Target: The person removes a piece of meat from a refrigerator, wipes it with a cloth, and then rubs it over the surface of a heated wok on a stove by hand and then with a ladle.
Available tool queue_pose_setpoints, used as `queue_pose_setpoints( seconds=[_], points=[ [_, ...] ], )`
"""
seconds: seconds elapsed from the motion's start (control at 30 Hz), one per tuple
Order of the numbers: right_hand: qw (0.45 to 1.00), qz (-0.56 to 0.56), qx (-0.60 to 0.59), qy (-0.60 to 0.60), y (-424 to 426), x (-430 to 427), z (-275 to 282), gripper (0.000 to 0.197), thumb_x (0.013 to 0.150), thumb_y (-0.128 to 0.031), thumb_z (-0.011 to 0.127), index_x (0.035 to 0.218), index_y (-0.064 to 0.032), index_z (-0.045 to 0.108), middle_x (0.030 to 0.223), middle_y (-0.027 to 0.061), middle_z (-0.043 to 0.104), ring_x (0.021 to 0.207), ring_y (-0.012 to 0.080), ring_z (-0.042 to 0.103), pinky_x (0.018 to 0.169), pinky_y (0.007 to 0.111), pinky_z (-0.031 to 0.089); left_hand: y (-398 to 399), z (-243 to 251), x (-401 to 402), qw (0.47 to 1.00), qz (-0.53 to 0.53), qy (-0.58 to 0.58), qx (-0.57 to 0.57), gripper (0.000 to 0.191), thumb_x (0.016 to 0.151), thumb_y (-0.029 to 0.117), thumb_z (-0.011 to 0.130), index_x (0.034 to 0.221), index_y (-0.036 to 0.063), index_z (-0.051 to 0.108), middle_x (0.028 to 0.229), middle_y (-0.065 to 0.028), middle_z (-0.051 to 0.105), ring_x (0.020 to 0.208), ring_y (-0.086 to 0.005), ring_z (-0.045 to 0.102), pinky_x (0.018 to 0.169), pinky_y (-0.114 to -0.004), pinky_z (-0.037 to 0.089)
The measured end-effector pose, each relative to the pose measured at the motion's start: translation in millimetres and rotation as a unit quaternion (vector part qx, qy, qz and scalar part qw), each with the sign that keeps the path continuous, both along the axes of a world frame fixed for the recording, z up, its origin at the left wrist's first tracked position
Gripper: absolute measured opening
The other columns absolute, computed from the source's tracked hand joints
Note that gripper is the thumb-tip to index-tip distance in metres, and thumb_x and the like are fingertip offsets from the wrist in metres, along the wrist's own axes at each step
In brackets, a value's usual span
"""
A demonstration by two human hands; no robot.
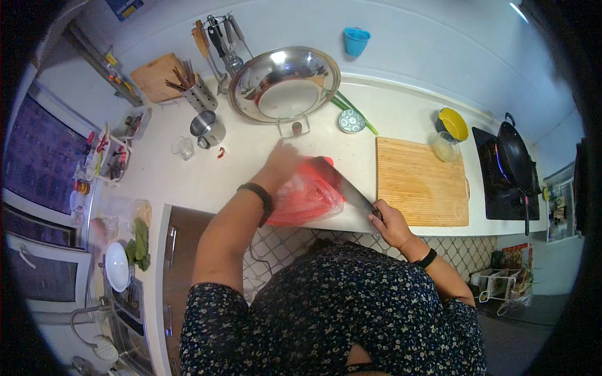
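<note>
My right hand (391,223) grips the handle of a kitchen knife with a broad dark blade (349,189), which slants up and left over a red cutting board or sheet, its kind unclear. Clear and red plastic bags (312,199) lie crumpled under and beside the blade at the counter's front edge. Blurred by motion, my left hand (282,162) is above the left side of the bags; whether its fingers hold anything cannot be told. Right of the knife lies a bamboo cutting board (421,188).
Behind my hands a large steel basin (289,94) leans near the wall. A patterned bowl (352,121) sits beside green stalks (360,113). At left stand a steel mug (208,129) and a glass (183,148). A black wok (513,157) is over the cooktop at right.
</note>
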State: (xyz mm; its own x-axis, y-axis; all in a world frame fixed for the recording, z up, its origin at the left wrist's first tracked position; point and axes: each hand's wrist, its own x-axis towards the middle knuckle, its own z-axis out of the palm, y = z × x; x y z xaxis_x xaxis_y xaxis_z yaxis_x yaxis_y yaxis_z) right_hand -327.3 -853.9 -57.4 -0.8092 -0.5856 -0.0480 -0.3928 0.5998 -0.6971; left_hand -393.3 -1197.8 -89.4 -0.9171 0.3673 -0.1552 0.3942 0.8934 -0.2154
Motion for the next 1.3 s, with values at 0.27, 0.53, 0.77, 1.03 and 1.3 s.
queue_pose_setpoints(
  seconds=[0.27, 0.53, 0.77, 1.03, 1.3],
  points=[
    [0.996, 0.062, 0.068, -0.01, -22, -3, -9, 0.018, 0.085, -0.015, 0.052, 0.097, -0.004, 0.044, 0.081, 0.0222, 0.058, 0.078, 0.0421, 0.055, 0.067, 0.048, 0.043, -30, 25, 36, 0.987, 0.093, -0.093, 0.087, 0.027, 0.08, 0.027, 0.06, 0.099, 0.0092, 0.059, 0.097, -0.0128, 0.064, 0.092, -0.0311, 0.062, 0.075, -0.04, 0.05],
    [0.992, 0.101, 0.076, 0.022, -45, -10, -5, 0.022, 0.084, -0.014, 0.053, 0.099, -0.0024, 0.043, 0.076, 0.0216, 0.06, 0.076, 0.0425, 0.057, 0.065, 0.049, 0.044, -41, 1, 60, 0.955, 0.245, -0.09, 0.143, 0.024, 0.08, 0.023, 0.058, 0.099, 0.0084, 0.06, 0.104, -0.0139, 0.062, 0.098, -0.0304, 0.059, 0.082, -0.041, 0.048],
    [0.992, 0.089, 0.089, 0.02, -58, -15, -7, 0.024, 0.083, -0.013, 0.052, 0.102, -0.0005, 0.043, 0.081, 0.0256, 0.06, 0.079, 0.0425, 0.058, 0.069, 0.049, 0.045, -47, 49, 69, 0.967, 0.239, -0.021, 0.082, 0.025, 0.08, 0.023, 0.059, 0.096, 0.0043, 0.059, 0.102, -0.0167, 0.059, 0.097, -0.0312, 0.058, 0.082, -0.04, 0.048],
    [0.991, 0.092, 0.1, -0.007, -64, -23, -3, 0.027, 0.083, -0.011, 0.053, 0.106, -0.0018, 0.044, 0.083, 0.0258, 0.06, 0.08, 0.0427, 0.057, 0.069, 0.049, 0.045, -44, 88, 74, 0.94, 0.302, -0.038, 0.154, 0.037, 0.076, 0.032, 0.063, 0.096, 0.0005, 0.059, 0.099, -0.0201, 0.06, 0.096, -0.0336, 0.057, 0.084, -0.04, 0.046],
    [0.962, 0.208, 0.136, 0.117, -43, -24, 11, 0.018, 0.081, -0.011, 0.051, 0.098, -0.0052, 0.047, 0.085, 0.0179, 0.057, 0.077, 0.0388, 0.057, 0.065, 0.045, 0.046, -48, 67, 68, 0.937, 0.263, -0.058, 0.221, 0.037, 0.074, 0.035, 0.065, 0.095, 0.0046, 0.062, 0.099, -0.0176, 0.061, 0.096, -0.0327, 0.058, 0.083, -0.04, 0.046]
  ],
)
